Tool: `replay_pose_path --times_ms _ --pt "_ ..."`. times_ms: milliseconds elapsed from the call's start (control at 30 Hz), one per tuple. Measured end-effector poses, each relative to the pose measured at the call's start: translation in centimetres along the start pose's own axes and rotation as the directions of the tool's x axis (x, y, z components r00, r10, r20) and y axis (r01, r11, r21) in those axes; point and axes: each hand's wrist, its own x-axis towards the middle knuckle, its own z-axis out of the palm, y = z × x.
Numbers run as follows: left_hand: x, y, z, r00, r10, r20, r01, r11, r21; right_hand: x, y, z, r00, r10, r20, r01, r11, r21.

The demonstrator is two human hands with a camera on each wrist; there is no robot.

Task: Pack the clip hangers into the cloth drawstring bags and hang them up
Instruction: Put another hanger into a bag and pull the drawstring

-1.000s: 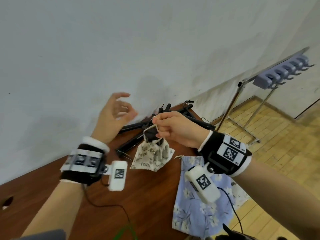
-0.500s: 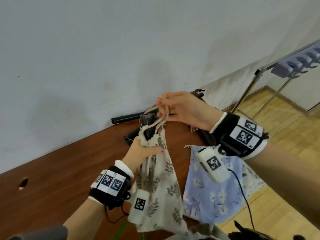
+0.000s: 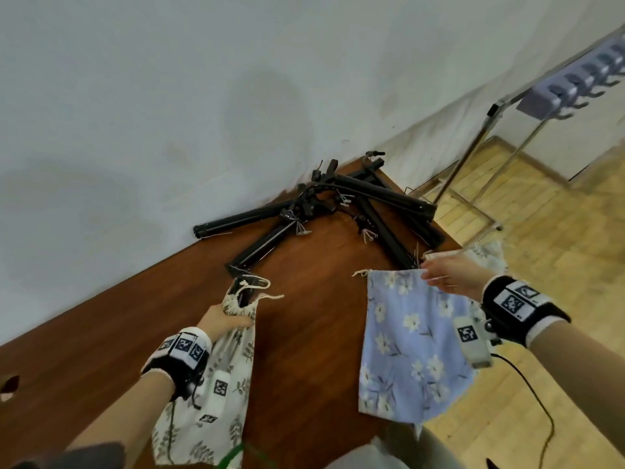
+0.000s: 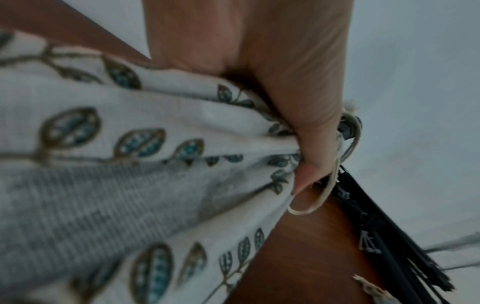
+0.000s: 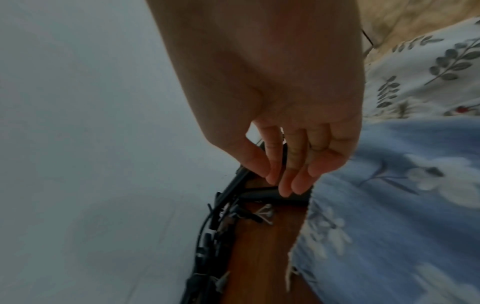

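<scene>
My left hand grips the gathered neck of a cream leaf-print drawstring bag that trails off the table's near edge. A black hanger end pokes out of its mouth, and the cord loop hangs loose by my thumb. My right hand hovers with relaxed fingers at the top right corner of a blue floral bag lying flat; in the right wrist view the fingertips hold nothing. Several black clip hangers lie piled against the wall.
The brown table ends just right of the blue bag, with wooden floor beyond. A metal rack with purple hooks stands at the upper right. Another leaf-print cloth lies beyond my right hand.
My right hand let go of the cream bag's cord and moved right to the blue bag. My left hand keeps its grip on the cream bag's neck and has lowered it toward the table.
</scene>
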Motion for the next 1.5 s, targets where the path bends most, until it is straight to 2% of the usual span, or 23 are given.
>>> replay_pose_path --times_ms 100,167,233,300,367,400,467,567,633,733,800,867,933,1000,1067,1167,1233,1333,1500 --pt "2.2 -0.8 0.6 0.998 -0.058 0.014 0.058 0.998 0.012 1.3 1.4 0.8 0.996 -0.057 -0.065 0.049 0.992 -0.114" --pt "3.2 -1.1 0.8 0.996 -0.089 0.016 0.088 0.996 0.028 2.3 1.8 1.4 0.982 -0.17 -0.085 0.134 0.936 -0.327" --pt "3.9 -1.5 0.8 0.994 -0.107 0.021 0.106 0.994 0.034 3.0 2.2 1.8 0.953 -0.296 -0.064 0.207 0.792 -0.574" --pt "4.7 -2.1 0.7 0.992 -0.124 0.02 0.122 0.99 0.07 3.8 2.7 2.1 0.937 -0.348 -0.009 0.219 0.609 -0.763" --pt "5.2 -2.8 0.5 0.989 -0.145 0.016 0.142 0.982 0.128 4.2 3.1 2.2 0.956 -0.292 0.042 0.178 0.46 -0.87" --pt "5.2 -2.9 0.4 0.988 -0.154 0.01 0.151 0.974 0.167 4.5 3.3 2.2 0.97 -0.239 0.045 0.146 0.422 -0.895" --pt "5.4 -3.1 0.1 0.986 -0.165 0.007 0.159 0.959 0.236 4.8 3.6 2.1 0.98 -0.198 0.014 0.096 0.412 -0.906" --pt "5.6 -2.9 -0.1 0.98 -0.2 -0.005 0.187 0.906 0.381 5.1 4.0 2.1 0.944 -0.327 -0.052 0.097 0.423 -0.901" --pt "5.7 -1.6 -0.3 0.985 -0.163 -0.058 0.168 0.817 0.551 5.1 4.0 2.2 0.92 -0.388 -0.055 0.118 0.407 -0.906" --pt "6.0 1.8 -0.6 0.982 0.111 -0.153 0.033 0.7 0.714 5.0 4.1 2.6 0.894 -0.447 -0.022 0.151 0.349 -0.925" --pt "7.0 4.6 -0.9 0.934 0.309 -0.178 -0.078 0.664 0.744 4.7 4.4 2.8 0.862 -0.507 -0.013 0.169 0.311 -0.935" --pt "8.6 7.4 -0.8 0.891 0.428 -0.149 -0.162 0.608 0.777 4.4 5.0 3.0 0.822 -0.569 -0.001 0.199 0.289 -0.937" --pt "10.3 9.5 -0.4 0.906 0.411 -0.099 -0.161 0.552 0.818 4.1 5.6 3.1 0.793 -0.609 0.014 0.233 0.282 -0.931" --pt "11.9 10.6 0.2 0.946 0.317 -0.07 -0.108 0.512 0.852 3.8 6.2 3.1 0.772 -0.635 0.021 0.24 0.26 -0.935" --pt "13.1 10.7 1.0 0.969 0.234 -0.074 -0.058 0.511 0.858 3.4 6.7 3.1 0.756 -0.653 0.042 0.238 0.215 -0.947" --pt "14.3 9.9 2.1 0.974 0.207 -0.095 -0.038 0.556 0.83 3.1 7.6 3.1 0.718 -0.692 0.079 0.255 0.156 -0.954" --pt "14.7 9.3 2.6 0.967 0.231 -0.109 -0.044 0.571 0.82 3.0 8.1 3.0 0.734 -0.676 0.069 0.252 0.177 -0.952" --pt "14.6 8.7 2.9 0.963 0.251 -0.096 -0.066 0.565 0.822 2.9 8.9 2.8 0.807 -0.591 0.013 0.221 0.282 -0.933" --pt "14.2 9.3 2.6 0.948 0.303 -0.093 -0.106 0.579 0.808 3.5 8.9 3.1 0.85 -0.527 -0.012 0.181 0.314 -0.932"
